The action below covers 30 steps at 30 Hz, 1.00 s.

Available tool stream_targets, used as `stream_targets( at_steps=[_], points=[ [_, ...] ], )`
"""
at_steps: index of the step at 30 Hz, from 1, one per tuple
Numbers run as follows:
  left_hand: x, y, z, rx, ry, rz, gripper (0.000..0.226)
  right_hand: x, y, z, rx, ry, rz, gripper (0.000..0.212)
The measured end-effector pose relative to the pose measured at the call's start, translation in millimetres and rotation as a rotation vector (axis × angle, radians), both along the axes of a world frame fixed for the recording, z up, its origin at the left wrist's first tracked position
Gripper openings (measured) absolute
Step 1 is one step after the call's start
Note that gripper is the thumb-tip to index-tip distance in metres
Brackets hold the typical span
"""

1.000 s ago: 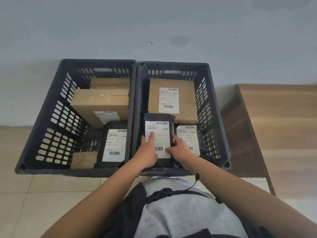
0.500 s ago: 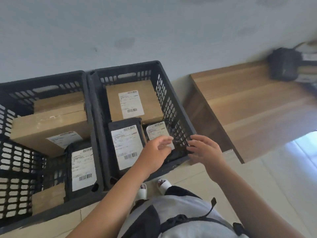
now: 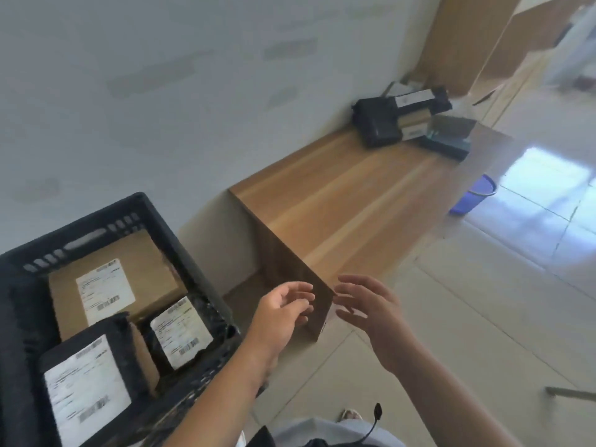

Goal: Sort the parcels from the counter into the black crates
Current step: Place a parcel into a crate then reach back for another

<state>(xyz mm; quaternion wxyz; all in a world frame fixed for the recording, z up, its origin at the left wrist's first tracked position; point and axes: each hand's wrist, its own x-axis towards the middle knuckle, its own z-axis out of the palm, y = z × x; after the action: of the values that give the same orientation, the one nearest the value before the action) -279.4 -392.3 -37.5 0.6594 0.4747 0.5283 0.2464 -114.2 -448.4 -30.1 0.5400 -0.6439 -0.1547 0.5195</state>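
both hands, left hand [image 3: 285,306] and right hand [image 3: 364,304], are hanging open and empty (between parcels); next is reaching the remaining parcels [image 3: 401,116] on the table [image 3: 338,201].

Your surroundings: blue bucket [image 3: 471,195] on tiled floor [image 3: 483,301], just beyond counter's far side. Pale wall [image 3: 161,91] behind. Wooden panelling [image 3: 464,37] at far corner. Your grey garment [image 3: 335,433] at bottom edge, black cord [image 3: 374,421] across it.

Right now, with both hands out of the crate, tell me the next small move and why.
Probably step toward the far end of the counter and reach for the black parcel: the left hand and right hand hold nothing, and the remaining parcels lie there.
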Motion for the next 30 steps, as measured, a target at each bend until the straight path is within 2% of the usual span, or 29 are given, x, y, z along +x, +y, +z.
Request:
stream_targets(
  at_steps=[6, 12, 20, 30],
  points=[
    [139, -33, -17, -0.070, -0.014, -0.067, 0.022, 130, -44, -12, -0.018, 0.052, -0.167, 0.015],
    [222, -29, -15, -0.068, 0.038, -0.148, 0.021, 221, -59, -11, -0.013, 0.086, -0.279, 0.015],
    [341, 40, -23, -0.078, 0.059, -0.183, 0.023, 336, -14, -19, 0.012, 0.090, -0.369, 0.015],
    [512, 181, -25, -0.092, -0.020, -0.246, 0.023, 488, 89, -3, -0.068, 0.029, -0.381, 0.016]
  ],
)
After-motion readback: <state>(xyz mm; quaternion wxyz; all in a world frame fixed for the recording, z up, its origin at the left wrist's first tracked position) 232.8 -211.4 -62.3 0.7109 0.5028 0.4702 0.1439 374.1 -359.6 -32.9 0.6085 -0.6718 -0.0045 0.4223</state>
